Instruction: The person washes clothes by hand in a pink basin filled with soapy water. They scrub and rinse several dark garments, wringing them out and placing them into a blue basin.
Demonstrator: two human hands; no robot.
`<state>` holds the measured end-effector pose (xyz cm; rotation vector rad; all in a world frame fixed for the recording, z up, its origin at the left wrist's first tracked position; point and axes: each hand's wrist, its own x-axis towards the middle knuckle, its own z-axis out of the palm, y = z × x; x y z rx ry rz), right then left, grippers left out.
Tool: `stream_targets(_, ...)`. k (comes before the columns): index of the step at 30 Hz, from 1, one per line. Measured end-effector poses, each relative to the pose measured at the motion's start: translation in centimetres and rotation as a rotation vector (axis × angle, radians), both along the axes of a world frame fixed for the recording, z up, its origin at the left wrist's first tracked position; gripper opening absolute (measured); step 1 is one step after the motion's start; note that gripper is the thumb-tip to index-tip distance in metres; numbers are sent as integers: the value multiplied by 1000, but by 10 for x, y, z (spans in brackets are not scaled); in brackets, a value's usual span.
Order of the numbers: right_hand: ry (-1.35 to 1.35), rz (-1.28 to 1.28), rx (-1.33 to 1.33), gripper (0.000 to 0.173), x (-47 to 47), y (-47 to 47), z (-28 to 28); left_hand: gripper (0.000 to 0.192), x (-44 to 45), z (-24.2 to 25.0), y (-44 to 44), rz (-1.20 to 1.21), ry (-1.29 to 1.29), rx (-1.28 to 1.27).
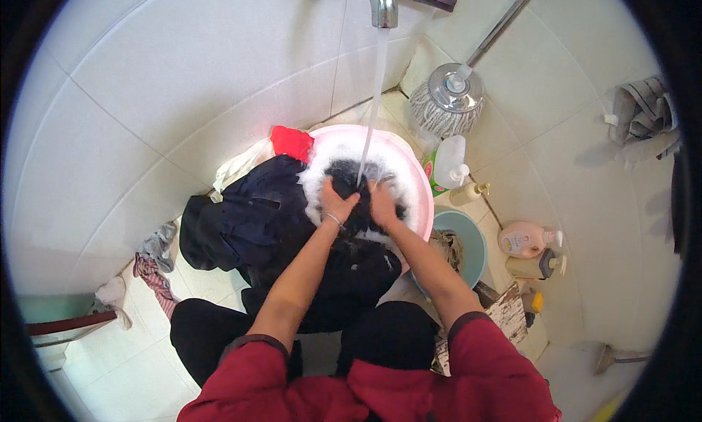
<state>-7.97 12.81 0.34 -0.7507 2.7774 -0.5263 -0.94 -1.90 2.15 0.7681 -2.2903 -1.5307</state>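
Both my hands are over a pink plastic basin [424, 186] of white suds, gripping a wet black garment [351, 172]. My left hand [337, 203], with a thin bracelet at the wrist, holds it on the left side. On the right, my right hand [381, 203] has its fingers curled on the same cloth; the fingertips are partly hidden. Water runs from a metal faucet [383, 8] down between the hands. Dark clothing [252, 214] hangs over the basin's left and near rim, towards my knees. A red cloth [292, 142] lies at the far left rim.
Right of the basin stand a mop [449, 101], a clear pump bottle [449, 159], a smaller pump bottle [466, 193] and a teal basin [476, 246] holding cloth. A pink bottle [524, 239] stands by the right wall. Socks [156, 274] lie on the left floor.
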Motion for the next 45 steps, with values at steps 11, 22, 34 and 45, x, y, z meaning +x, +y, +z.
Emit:
stream_targets(11,146,398,-689,28,87,-39,93,37,9,35,0,-230,111,1727)
stream_targets(22,-255,-467,-622,59,-6,3,20,66,9,17,-4,237,-172,347)
stream_targets(34,145,176,-688,35,69,-18,67,43,4,18,-6,-87,82,1490)
stream_targets(45,-282,-89,-286,35,-16,-24,63,56,16,33,9,99,-237,996)
